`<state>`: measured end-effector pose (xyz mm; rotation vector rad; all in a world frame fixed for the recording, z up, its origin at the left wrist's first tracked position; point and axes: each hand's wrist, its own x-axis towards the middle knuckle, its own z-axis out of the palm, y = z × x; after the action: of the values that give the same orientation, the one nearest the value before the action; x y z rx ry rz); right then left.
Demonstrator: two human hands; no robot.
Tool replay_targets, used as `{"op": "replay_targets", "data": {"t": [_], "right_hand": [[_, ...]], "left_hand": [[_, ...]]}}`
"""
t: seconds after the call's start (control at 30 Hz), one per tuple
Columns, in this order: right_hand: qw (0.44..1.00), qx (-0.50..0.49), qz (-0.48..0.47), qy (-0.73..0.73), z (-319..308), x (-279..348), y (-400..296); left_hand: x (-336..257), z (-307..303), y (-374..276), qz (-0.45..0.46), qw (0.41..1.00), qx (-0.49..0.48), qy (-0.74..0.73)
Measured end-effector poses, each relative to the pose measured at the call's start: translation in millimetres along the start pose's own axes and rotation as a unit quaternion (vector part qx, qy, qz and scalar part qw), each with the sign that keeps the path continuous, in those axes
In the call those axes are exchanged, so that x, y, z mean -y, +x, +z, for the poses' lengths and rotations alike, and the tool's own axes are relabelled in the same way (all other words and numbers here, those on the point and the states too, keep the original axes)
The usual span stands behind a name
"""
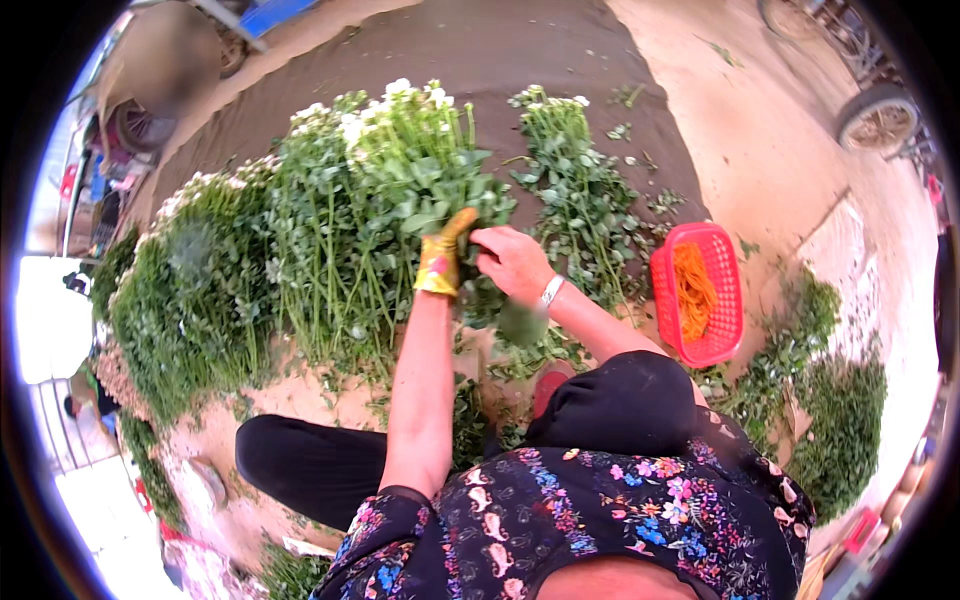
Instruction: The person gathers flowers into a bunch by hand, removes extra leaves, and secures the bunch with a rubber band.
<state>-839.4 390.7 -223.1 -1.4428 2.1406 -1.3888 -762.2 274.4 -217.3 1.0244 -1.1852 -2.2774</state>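
Observation:
A yellow patterned glove covers my left hand (444, 259), which is closed around a leafy bunch of white-flowered stems (420, 142). The blossoms point away from me, and leaves hide most of the gloved fingers. Close beside the glove is my bare right hand (514, 262), its fingers bent towards the stems. Whether anything is between those fingertips is too small to tell. To the left of the held bunch, cut flower stems (315, 247) lie in a thick row with their blooms at the far side. A separate pile of stems (566, 180) lies to the right.
A pink plastic basket (735, 300) with orange ties (694, 289) stands at my right. Dark cloth (540, 45) covers the ground ahead. Leaf heaps (840, 427) lie at the right. A wheeled vehicle (877, 120) stands far right. Another person (86, 412) is at the far left.

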Motion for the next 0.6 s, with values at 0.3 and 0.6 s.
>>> {"op": "replay_targets", "data": {"t": [0.3,0.6], "right_hand": [[0.891,0.006,0.253,-0.377,-68,-147,-32],[0.914,-0.288,0.257,0.124,-98,-136,-61]], "left_hand": [[-3,-99,5,0.005,0.998,-0.058,-0.003],[-19,-124,-19,0.055,0.991,-0.122,0.01]]}}
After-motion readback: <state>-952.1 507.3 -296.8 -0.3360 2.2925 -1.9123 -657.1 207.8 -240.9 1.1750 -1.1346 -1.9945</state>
